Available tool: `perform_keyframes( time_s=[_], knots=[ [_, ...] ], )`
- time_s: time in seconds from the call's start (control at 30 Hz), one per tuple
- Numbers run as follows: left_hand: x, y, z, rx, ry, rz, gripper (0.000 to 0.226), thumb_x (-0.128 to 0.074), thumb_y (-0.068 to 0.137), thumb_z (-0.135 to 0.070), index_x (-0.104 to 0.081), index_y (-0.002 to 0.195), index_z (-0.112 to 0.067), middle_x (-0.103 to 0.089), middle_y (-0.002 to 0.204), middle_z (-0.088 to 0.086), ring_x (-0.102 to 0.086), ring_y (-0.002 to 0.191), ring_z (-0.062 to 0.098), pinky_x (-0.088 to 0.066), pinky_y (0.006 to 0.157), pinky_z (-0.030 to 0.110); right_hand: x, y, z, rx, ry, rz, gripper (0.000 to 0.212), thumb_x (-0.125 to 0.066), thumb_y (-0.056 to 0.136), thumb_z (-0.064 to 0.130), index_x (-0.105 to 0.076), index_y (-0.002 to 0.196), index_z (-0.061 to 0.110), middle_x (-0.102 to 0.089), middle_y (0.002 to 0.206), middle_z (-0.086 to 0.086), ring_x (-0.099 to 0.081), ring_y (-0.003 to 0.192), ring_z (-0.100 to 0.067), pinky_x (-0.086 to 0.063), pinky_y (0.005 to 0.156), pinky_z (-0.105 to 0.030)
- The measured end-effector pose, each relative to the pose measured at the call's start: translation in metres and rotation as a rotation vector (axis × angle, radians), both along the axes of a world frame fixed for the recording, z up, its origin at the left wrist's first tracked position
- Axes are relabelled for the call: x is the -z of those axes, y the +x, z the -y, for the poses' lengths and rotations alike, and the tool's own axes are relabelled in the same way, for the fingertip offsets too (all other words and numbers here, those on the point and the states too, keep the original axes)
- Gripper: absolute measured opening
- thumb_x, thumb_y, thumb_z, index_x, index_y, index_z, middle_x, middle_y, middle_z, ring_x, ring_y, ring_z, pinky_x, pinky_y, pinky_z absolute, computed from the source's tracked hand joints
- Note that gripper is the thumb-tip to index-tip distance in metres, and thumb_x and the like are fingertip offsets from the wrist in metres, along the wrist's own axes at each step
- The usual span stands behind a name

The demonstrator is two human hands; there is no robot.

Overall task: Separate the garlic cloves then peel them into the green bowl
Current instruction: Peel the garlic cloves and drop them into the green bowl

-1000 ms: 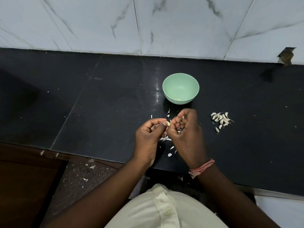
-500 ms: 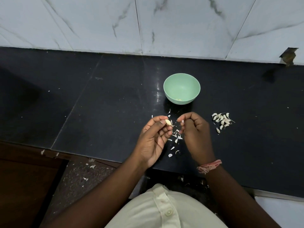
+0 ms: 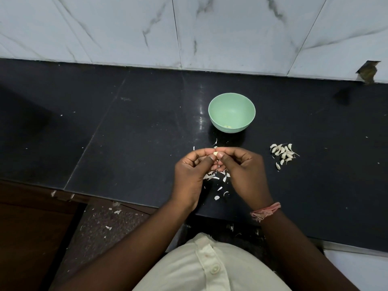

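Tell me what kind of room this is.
Most likely a home kitchen: a dark stone counter against marble-look wall tiles, with a green bowl and garlic cloves on it.

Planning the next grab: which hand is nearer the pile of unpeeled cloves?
Right. The right hand sits just left of the clove pile; the left hand lies farther left, beyond it. Both pinch one clove.

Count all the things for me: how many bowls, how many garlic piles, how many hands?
Green bowl: 1
Pile of garlic cloves: 1
Hands, left hand and right hand: 2
Garlic clove in fingers: 1
Total: 5
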State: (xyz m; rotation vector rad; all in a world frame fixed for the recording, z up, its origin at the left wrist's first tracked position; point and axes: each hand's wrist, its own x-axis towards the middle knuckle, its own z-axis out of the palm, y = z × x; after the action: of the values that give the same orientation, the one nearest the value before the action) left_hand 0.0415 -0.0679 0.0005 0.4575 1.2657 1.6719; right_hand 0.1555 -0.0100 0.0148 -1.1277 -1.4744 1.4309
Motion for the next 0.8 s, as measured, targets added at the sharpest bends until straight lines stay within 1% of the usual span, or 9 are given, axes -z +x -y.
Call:
perform_keyframes(
  time_s=[0.1, 0.17, 0.2, 0.3, 0.4, 0.5, 0.67, 0.73, 0.8],
  knots=[
    [-0.001, 0.001, 0.001, -0.044, -0.026, -0.119, 0.013, -0.069, 0.091, 0.002, -0.074, 0.103, 0.003, -0.074, 0.086, 0.019, -0.070, 0.074, 0.020, -0.059, 0.074, 0.029, 0.002, -0.001, -0.002, -0.018, -0.036, 0.002, 0.014, -0.065, 0.096, 0.001, -0.078, 0.101, 0.004, -0.075, 0.075, -0.015, -0.070, 0.065, -0.019, -0.059, 0.067, -0.026],
    [-0.003, 0.000, 0.003, -0.060, -0.041, -0.206, 0.012, -0.071, 0.090, 0.001, -0.075, 0.101, -0.001, -0.076, 0.086, 0.017, -0.072, 0.075, 0.022, -0.060, 0.076, 0.033, 0.004, -0.002, -0.002, -0.025, -0.038, 0.016, 0.015, -0.064, 0.097, 0.001, -0.078, 0.100, 0.005, -0.075, 0.076, -0.014, -0.069, 0.065, -0.019, -0.059, 0.067, -0.028],
    [-0.004, 0.000, 0.003, -0.067, -0.049, -0.251, 0.011, -0.071, 0.090, 0.001, -0.076, 0.099, -0.002, -0.076, 0.085, 0.015, -0.072, 0.076, 0.020, -0.060, 0.076, 0.032, 0.005, -0.003, -0.001, -0.026, -0.027, 0.027, 0.015, -0.064, 0.097, 0.002, -0.078, 0.100, 0.005, -0.075, 0.076, -0.013, -0.068, 0.064, -0.018, -0.059, 0.066, -0.027],
    [-0.007, 0.000, 0.004, -0.085, -0.079, -0.394, 0.010, -0.072, 0.089, 0.000, -0.077, 0.096, -0.004, -0.074, 0.075, 0.002, -0.068, 0.069, 0.007, -0.055, 0.067, 0.022, 0.008, -0.003, 0.003, -0.006, 0.031, 0.070, 0.014, -0.065, 0.097, 0.005, -0.078, 0.100, 0.008, -0.075, 0.075, -0.006, -0.066, 0.061, -0.014, -0.055, 0.062, -0.023],
    [-0.009, 0.001, 0.004, -0.086, -0.110, -0.460, 0.009, -0.072, 0.088, -0.001, -0.077, 0.092, -0.007, -0.071, 0.068, -0.007, -0.064, 0.063, 0.000, -0.050, 0.063, 0.017, 0.010, -0.003, 0.005, -0.009, 0.082, 0.114, 0.014, -0.065, 0.097, 0.007, -0.078, 0.101, 0.009, -0.075, 0.073, 0.000, -0.067, 0.061, -0.010, -0.053, 0.061, -0.019],
    [-0.010, 0.001, 0.003, -0.080, -0.137, -0.439, 0.009, -0.070, 0.087, 0.000, -0.077, 0.089, -0.006, -0.073, 0.069, -0.002, -0.067, 0.063, 0.003, -0.051, 0.062, 0.019, 0.012, -0.003, 0.005, -0.003, 0.034, 0.097, 0.015, -0.063, 0.098, 0.005, -0.078, 0.101, 0.006, -0.072, 0.070, 0.002, -0.064, 0.058, -0.007, -0.050, 0.058, -0.015],
    [-0.007, 0.000, 0.003, -0.066, -0.147, -0.328, 0.010, -0.066, 0.088, 0.002, -0.074, 0.090, -0.002, -0.075, 0.075, 0.012, -0.068, 0.064, 0.014, -0.054, 0.063, 0.028, 0.015, -0.005, 0.002, -0.027, -0.140, -0.013, 0.017, -0.059, 0.100, 0.002, -0.076, 0.095, 0.003, -0.066, 0.066, -0.008, -0.060, 0.056, -0.017, -0.052, 0.057, -0.024],
    [-0.005, -0.001, 0.002, -0.048, -0.136, -0.261, 0.010, -0.064, 0.090, 0.002, -0.073, 0.092, 0.000, -0.073, 0.076, 0.014, -0.067, 0.065, 0.017, -0.055, 0.065, 0.032, 0.017, -0.006, 0.001, -0.031, -0.225, -0.077, 0.018, -0.059, 0.101, 0.005, -0.075, 0.094, 0.003, -0.066, 0.068, -0.009, -0.060, 0.060, -0.022, -0.052, 0.056, -0.029],
    [-0.003, -0.002, 0.002, -0.035, -0.130, -0.226, 0.009, -0.064, 0.092, 0.000, -0.073, 0.093, 0.000, -0.072, 0.077, 0.016, -0.066, 0.067, 0.019, -0.055, 0.069, 0.037, 0.018, -0.007, 0.001, -0.035, -0.277, -0.133, 0.019, -0.058, 0.102, 0.006, -0.074, 0.093, 0.000, -0.064, 0.069, -0.009, -0.057, 0.061, -0.020, -0.050, 0.054, -0.028]
  ],
)
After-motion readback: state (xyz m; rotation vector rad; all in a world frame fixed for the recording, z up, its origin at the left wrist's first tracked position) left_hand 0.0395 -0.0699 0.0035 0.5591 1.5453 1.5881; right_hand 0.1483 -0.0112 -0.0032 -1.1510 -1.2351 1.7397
